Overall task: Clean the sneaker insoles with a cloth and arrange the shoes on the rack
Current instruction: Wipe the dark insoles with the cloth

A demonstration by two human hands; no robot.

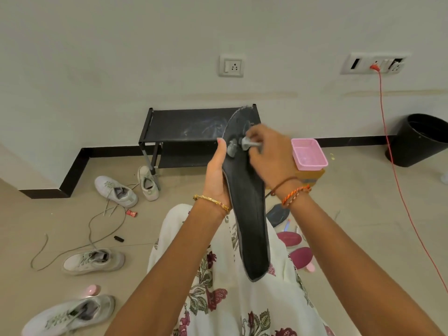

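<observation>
My left hand (216, 174) grips the black insole (247, 209), my right hand (268, 151) pinches the cloth (248, 143); hard rubbing could buckle it loose.

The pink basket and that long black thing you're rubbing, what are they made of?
The pink basket looks like hard, shiny plastic: its walls are a molded grid of little holes. The black insole looks like soft foam with a matte cloth-like top and a thin grey edge; I can't be sure from here. The left hand holds it.
</observation>
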